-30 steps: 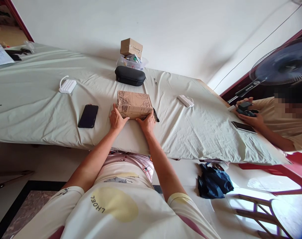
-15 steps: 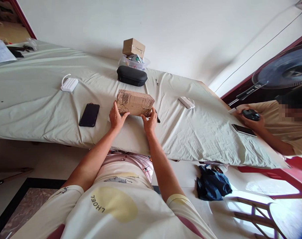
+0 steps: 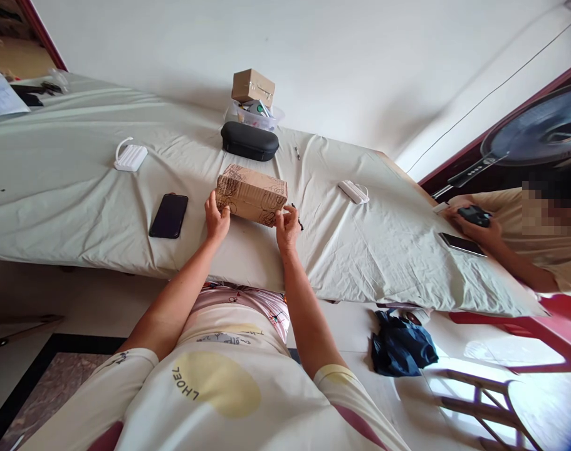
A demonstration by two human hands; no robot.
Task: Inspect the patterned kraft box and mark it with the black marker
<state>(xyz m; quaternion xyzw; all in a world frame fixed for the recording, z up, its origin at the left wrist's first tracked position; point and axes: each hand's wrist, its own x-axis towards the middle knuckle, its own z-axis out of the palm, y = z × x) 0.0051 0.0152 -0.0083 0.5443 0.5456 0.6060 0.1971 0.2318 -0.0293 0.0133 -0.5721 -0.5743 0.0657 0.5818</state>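
A brown cardboard box [image 3: 251, 195] with dark scribbled line drawings sits between my hands, its top and near long side facing me. My left hand [image 3: 216, 217] grips its left end, thumb on the near side and fingers around the corner. At the right end, my right hand [image 3: 288, 227] pinches the lower near corner. A small thin black object [image 3: 301, 223] shows just beyond my right fingers; whether it lies on the cloth or touches the hand I cannot tell. Left of my left hand lies a dark phone [image 3: 169, 215].
Behind the box are a black zip case [image 3: 250, 141], a clear plastic tub [image 3: 266, 119] and another carton [image 3: 253, 88]. White power banks [image 3: 131, 158] lie on both sides. At right, a person holds a black object [image 3: 474, 216] near a phone [image 3: 462, 244] and fan [image 3: 543, 134].
The box has shifted slightly left and turned, its right end coming nearer to me. My left thumb has moved from beneath the box onto its near side; my right fingers have regripped the corner.
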